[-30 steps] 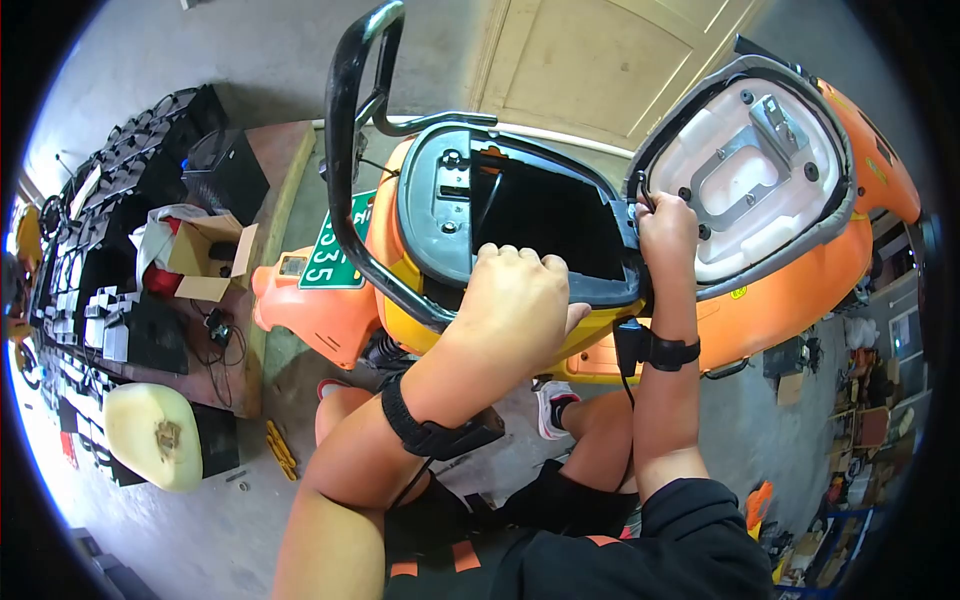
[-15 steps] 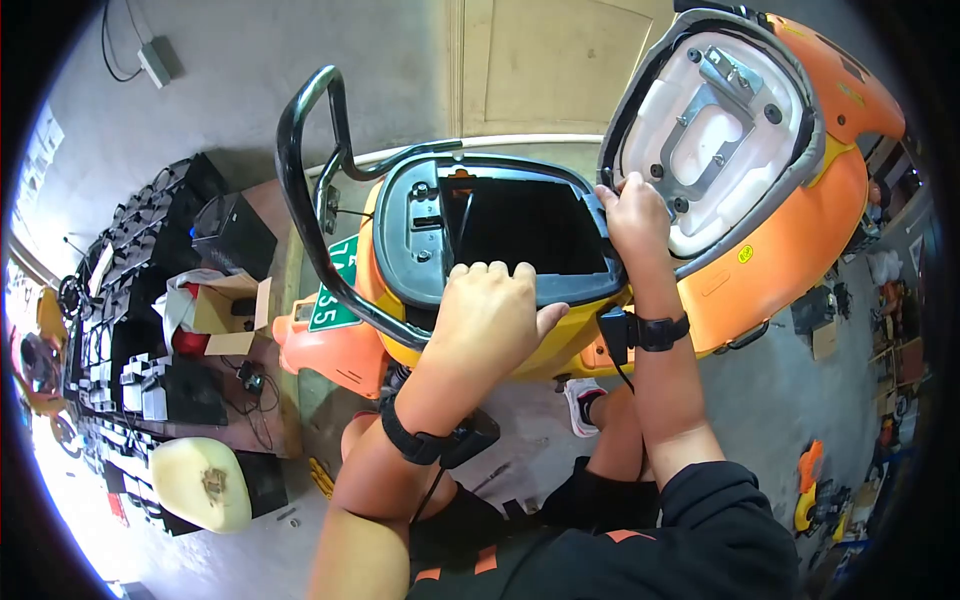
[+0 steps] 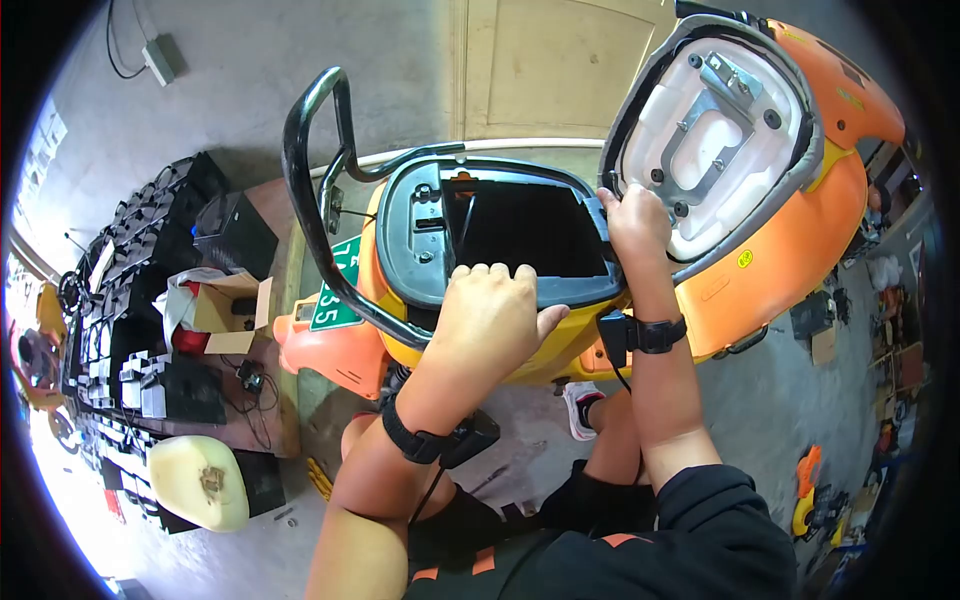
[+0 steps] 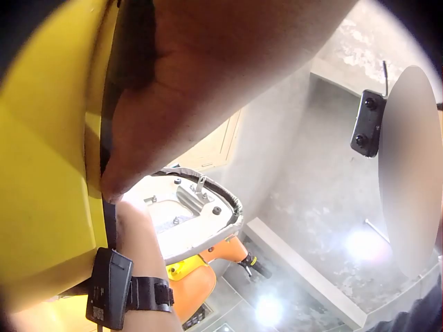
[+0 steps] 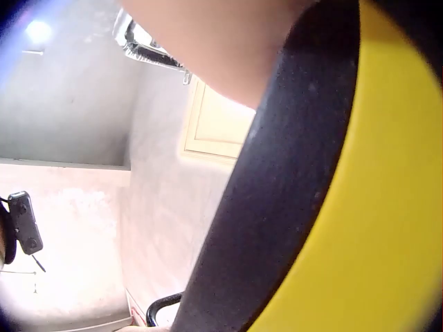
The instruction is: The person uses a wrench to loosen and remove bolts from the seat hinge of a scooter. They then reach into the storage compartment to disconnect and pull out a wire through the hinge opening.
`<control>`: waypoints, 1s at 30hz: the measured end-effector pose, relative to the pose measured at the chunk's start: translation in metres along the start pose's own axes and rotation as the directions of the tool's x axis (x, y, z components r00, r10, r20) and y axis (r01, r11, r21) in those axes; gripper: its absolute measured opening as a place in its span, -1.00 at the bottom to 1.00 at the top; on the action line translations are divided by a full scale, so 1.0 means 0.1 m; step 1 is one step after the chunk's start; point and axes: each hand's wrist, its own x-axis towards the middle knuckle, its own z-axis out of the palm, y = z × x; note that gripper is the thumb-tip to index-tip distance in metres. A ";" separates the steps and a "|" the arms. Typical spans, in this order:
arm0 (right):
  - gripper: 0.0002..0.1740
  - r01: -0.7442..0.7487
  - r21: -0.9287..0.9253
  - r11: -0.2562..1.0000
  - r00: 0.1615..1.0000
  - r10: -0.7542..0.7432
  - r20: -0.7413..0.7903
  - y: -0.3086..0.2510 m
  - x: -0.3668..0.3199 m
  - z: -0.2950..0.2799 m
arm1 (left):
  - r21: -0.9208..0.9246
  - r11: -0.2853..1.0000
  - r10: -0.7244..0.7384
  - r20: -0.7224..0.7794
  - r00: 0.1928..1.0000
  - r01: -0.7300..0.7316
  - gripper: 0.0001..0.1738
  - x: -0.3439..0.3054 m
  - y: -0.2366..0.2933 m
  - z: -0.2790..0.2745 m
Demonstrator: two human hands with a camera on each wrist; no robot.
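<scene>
In the head view, an orange and yellow scooter stands with its seat (image 3: 640,140) tipped up, white underside showing. Below it the dark grey storage bucket (image 3: 400,255) lies uncovered, its inside black. My left hand (image 3: 490,315) grips the bucket's near rim, knuckles up, fingertips hidden over the edge and thumb out to the right. At the seat end of the bucket, my right hand (image 3: 640,225) curls over the rim beside the seat's hinge. The right wrist view shows the dark rim (image 5: 277,173) against the yellow body panel (image 5: 387,173), with the hand over its upper part.
A black tubular rail (image 3: 297,150) arches over the scooter's rear, near a green number plate (image 3: 338,305). On the left are rows of black batteries (image 3: 135,235), an open cardboard box (image 3: 230,315) and a cream seat foam (image 3: 200,482). A wooden door (image 3: 560,70) lies beyond.
The head view has shifted and turned, so the scooter sits differently in it. My left hand stays on the near rim; my right hand stays by the hinge, hardly moving over the last half second.
</scene>
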 end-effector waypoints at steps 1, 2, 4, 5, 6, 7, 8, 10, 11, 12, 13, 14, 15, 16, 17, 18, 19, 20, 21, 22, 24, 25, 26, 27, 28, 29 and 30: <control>-0.53 0.009 0.005 1.000 0.999 -0.009 -0.033 0.01 0.00 0.03 | 0.000 1.000 0.005 -0.008 1.000 -0.005 -0.43 0.00 0.00 0.01; -0.54 0.021 0.009 1.000 0.998 -0.020 -0.066 0.02 0.00 0.06 | 0.000 1.000 0.009 -0.018 1.000 -0.009 -0.43 0.00 -0.01 0.01; -0.57 0.107 0.067 0.992 0.989 -0.099 -0.112 0.10 0.00 0.15 | 0.002 1.000 0.009 -0.019 1.000 -0.009 -0.43 0.00 -0.01 0.00; -0.59 0.192 0.119 0.974 0.972 -0.172 -0.160 0.13 0.01 0.17 | 0.001 1.000 0.009 -0.018 1.000 -0.009 -0.43 -0.01 -0.01 0.00; -0.59 0.197 0.117 0.973 0.971 -0.177 -0.160 0.15 0.04 0.17 | -0.001 1.000 0.005 -0.020 1.000 -0.005 -0.43 -0.01 -0.01 -0.01; -0.62 0.169 0.141 0.975 0.985 -0.161 -0.069 0.15 0.06 0.13 | 0.001 1.000 0.001 -0.012 1.000 -0.001 -0.43 -0.01 0.00 -0.01; -0.65 0.139 0.162 0.977 0.989 -0.145 0.022 0.14 0.08 0.09 | 0.003 1.000 -0.003 -0.003 1.000 0.003 -0.43 -0.01 0.00 -0.01; -0.67 0.121 0.129 0.984 0.991 -0.127 0.041 0.11 0.09 0.07 | 0.005 1.000 -0.001 -0.008 1.000 0.001 -0.43 -0.01 0.00 -0.01; -0.68 0.099 0.099 0.990 0.993 -0.105 0.057 0.09 0.09 0.07 | 0.010 1.000 0.006 -0.011 1.000 -0.006 -0.43 -0.01 0.00 -0.02; -0.68 0.094 0.105 0.990 0.994 -0.100 0.052 0.08 0.09 0.06 | 0.016 1.000 0.013 -0.012 1.000 -0.013 -0.43 -0.01 0.00 -0.01; -0.68 0.071 0.077 0.995 0.995 -0.076 0.060 0.06 0.09 0.06 | 0.011 1.000 0.011 -0.020 1.000 -0.011 -0.43 -0.01 -0.01 0.01; -0.67 0.046 0.049 0.998 0.996 -0.049 0.068 0.05 0.09 0.06 | 0.007 1.000 0.011 -0.028 1.000 -0.011 -0.43 -0.01 -0.01 0.02; -0.67 0.036 0.056 0.998 0.997 -0.039 0.064 0.03 0.09 0.06 | 0.015 1.000 0.022 -0.026 0.999 -0.022 -0.43 0.00 -0.01 0.02; -0.66 0.025 0.027 0.999 0.998 -0.026 0.065 0.02 0.08 0.05 | 0.017 1.000 0.016 -0.012 1.000 -0.016 -0.42 0.00 -0.01 0.01; -0.65 0.012 -0.001 1.000 0.998 -0.012 0.065 0.01 0.08 0.04 | 0.021 1.000 0.012 0.002 1.000 -0.012 -0.42 0.00 0.00 0.00; -0.61 0.003 0.004 1.000 0.997 -0.003 0.080 0.00 0.07 0.02 | 0.031 0.999 0.026 0.006 1.000 -0.027 -0.42 0.00 0.00 0.00; -0.61 -0.012 0.014 1.000 0.997 0.011 0.075 0.02 0.08 0.04 | 0.029 0.999 0.017 -0.005 1.000 -0.017 -0.42 0.00 0.00 -0.01; -0.60 -0.005 0.026 1.000 0.998 0.003 0.066 0.03 0.09 0.08 | 0.028 1.000 0.007 -0.015 1.000 -0.007 -0.41 0.00 0.01 -0.01; -0.59 0.003 0.038 0.999 0.998 -0.006 0.058 0.04 0.10 0.10 | 0.037 0.999 0.021 -0.010 1.000 -0.020 -0.41 -0.01 0.01 -0.02; -0.58 -0.017 0.047 0.999 0.996 0.013 0.088 0.00 0.08 0.03 | 0.037 0.999 0.013 -0.007 1.000 -0.013 -0.40 -0.01 0.02 -0.02; -0.58 -0.035 0.066 0.997 0.996 0.029 0.087 0.01 0.10 0.06 | 0.049 0.999 0.019 0.001 1.000 -0.019 -0.39 0.00 0.03 -0.04; -0.58 -0.038 0.074 0.997 0.996 0.031 0.089 0.00 0.09 0.04 | 0.045 0.999 0.000 0.010 1.000 0.000 -0.38 0.00 0.04 -0.05; -0.59 -0.076 0.080 0.994 0.993 0.068 0.098 -0.02 0.07 0.02 | 0.043 0.999 -0.020 0.019 1.000 0.019 -0.37 0.01 0.05 -0.06; -0.59 -0.087 0.091 0.992 0.992 0.079 0.096 -0.04 0.06 -0.03 | 0.054 0.999 -0.009 0.024 1.000 0.008 -0.37 0.01 0.05 -0.06; -0.58 -0.103 0.101 0.990 0.987 0.089 0.133 -0.05 0.05 -0.07 | 0.053 0.998 -0.016 0.028 0.999 0.014 -0.37 0.01 0.06 -0.07; -0.58 -0.118 0.109 0.987 0.980 0.099 0.170 -0.05 0.05 -0.09 | 0.051 0.998 -0.023 0.033 0.999 0.021 -0.37 0.02 0.06 -0.07; -0.58 -0.128 0.116 0.985 0.979 0.107 0.171 -0.04 0.04 -0.08 | 0.059 0.998 -0.016 0.038 0.999 0.013 -0.37 0.02 0.06 -0.08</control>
